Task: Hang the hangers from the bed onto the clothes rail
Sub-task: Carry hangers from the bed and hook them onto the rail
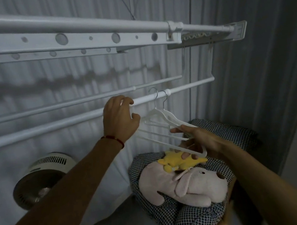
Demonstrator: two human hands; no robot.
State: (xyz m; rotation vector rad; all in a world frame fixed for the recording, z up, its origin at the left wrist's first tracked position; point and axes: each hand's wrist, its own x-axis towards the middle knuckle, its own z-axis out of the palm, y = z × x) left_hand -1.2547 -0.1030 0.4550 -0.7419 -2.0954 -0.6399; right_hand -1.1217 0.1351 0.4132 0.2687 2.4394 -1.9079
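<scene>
A white clothes rail (53,126) runs across the view in front of a pale curtain. Two white plastic hangers (160,115) with metal hooks hang from it, side by side. My left hand (119,118) is at the rail just left of them, fingers curled over a third white hanger whose top it hides. My right hand (196,142) holds the lower end of that hanger (166,143), fingers wrapped round its bar.
A second thin rail (69,103) lies behind, and a thick overhead rack (79,35) above. Below are a round fan (40,180), a pink plush dog (185,184), a yellow plush toy (179,162) and checked pillows (184,219).
</scene>
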